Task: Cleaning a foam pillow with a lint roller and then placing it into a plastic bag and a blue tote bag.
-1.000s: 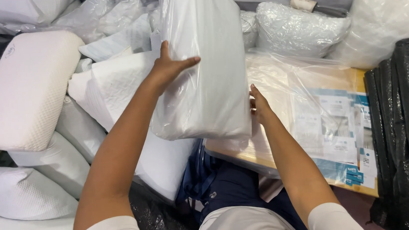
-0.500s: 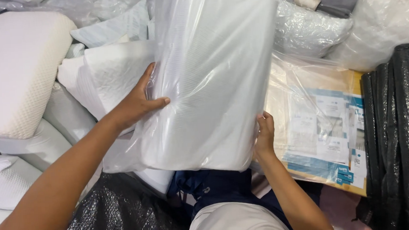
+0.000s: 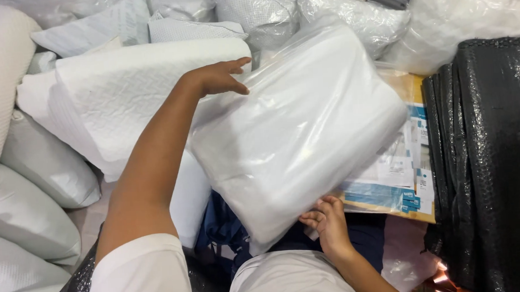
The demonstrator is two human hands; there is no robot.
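we hold a white pillow in a clear plastic bag (image 3: 298, 135) tilted across our lap, its long side running from lower left to upper right. our left hand (image 3: 218, 77) lies open and flat on the bag's upper left edge, fingers stretched out and pressing rather than curled round anything. our right hand (image 3: 329, 219) sits at the lower edge, fingers bent and pinching the loose plastic near the bottom corner.

the bag looks slick, and that is where we judge the risk lies. with only a flat palm on top and a pinch of film below, the pillow could slide out sideways and drop onto the white pillows (image 3: 121, 94) stacked to the left, or tip right against the black woven bag (image 3: 492, 163). the pinch could also stretch or tear the thin film if the pillow's weight hangs from it. the far corner of the pillow overlaps the flat cardboard sheet with blue printed labels (image 3: 407, 174), wrapped in plastic, and a swing of the pillow could drag that sheet off whatever carries it; we cannot tell what lies under it.

the pillow sits between our two hands, touching both, the left above it and the right beneath its near edge. more bagged pillows (image 3: 348, 14) crowd the back, just beyond it.
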